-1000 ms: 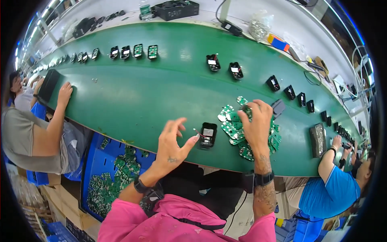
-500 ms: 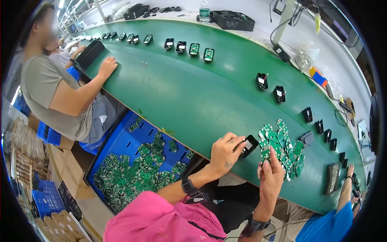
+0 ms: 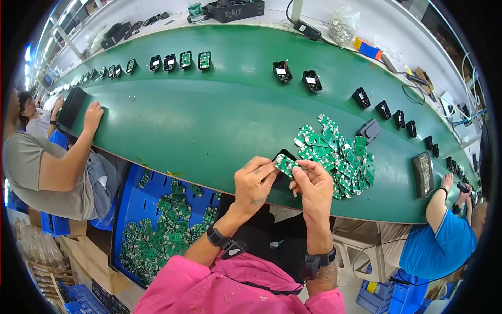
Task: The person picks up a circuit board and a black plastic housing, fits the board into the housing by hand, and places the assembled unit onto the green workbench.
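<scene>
My left hand (image 3: 254,179) and my right hand (image 3: 312,183) meet over the near edge of the green belt (image 3: 209,115). Together they pinch a small green circuit board (image 3: 286,165) between the fingertips. A black plastic housing (image 3: 283,155) sits partly hidden behind the left fingers; I cannot tell whether the left hand holds it. Just to the right lies a heap of several green circuit boards (image 3: 337,153).
Black housings (image 3: 312,80) stand in rows along the belt's far side. A blue bin of green boards (image 3: 167,225) sits below the belt at my left. One person (image 3: 57,167) sits at the left, another in blue (image 3: 442,230) at the right. A dark tray (image 3: 423,174) lies at the right.
The view has swung back right. My right hand has taken a board from the heap and both hands have come together on it at the belt's near edge.
</scene>
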Action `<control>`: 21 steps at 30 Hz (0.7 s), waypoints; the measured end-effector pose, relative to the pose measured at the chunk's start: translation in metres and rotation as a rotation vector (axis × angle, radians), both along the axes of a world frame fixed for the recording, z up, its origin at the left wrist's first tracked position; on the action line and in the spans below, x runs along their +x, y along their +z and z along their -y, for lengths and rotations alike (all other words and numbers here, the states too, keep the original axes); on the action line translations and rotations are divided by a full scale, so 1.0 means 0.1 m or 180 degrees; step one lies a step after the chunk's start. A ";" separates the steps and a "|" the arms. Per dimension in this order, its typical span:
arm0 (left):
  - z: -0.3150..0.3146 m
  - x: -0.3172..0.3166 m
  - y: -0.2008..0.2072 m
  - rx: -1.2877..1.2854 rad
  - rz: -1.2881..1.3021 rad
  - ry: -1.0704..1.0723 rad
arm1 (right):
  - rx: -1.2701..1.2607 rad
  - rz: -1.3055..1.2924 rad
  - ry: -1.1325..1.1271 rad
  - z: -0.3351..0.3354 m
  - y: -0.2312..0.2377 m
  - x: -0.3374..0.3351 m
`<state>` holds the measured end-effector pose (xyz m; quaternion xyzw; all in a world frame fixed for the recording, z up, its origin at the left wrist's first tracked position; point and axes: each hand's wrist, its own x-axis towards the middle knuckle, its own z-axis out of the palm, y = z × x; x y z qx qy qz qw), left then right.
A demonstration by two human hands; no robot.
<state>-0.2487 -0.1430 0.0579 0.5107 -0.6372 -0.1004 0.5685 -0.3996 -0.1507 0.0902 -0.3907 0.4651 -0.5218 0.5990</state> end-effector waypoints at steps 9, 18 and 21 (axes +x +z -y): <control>-0.02 0.02 0.03 0.0363 -0.0259 0.0003 | 0.0020 0.0020 0.0114 0.02 -0.02 0.06; -0.04 0.17 0.08 0.1063 -0.0843 -0.0617 | 0.0050 -0.0309 0.0049 0.03 -0.11 0.12; -0.06 0.24 0.04 0.0941 -0.2070 -0.0846 | 0.0053 -0.0355 -0.0050 0.03 -0.12 0.15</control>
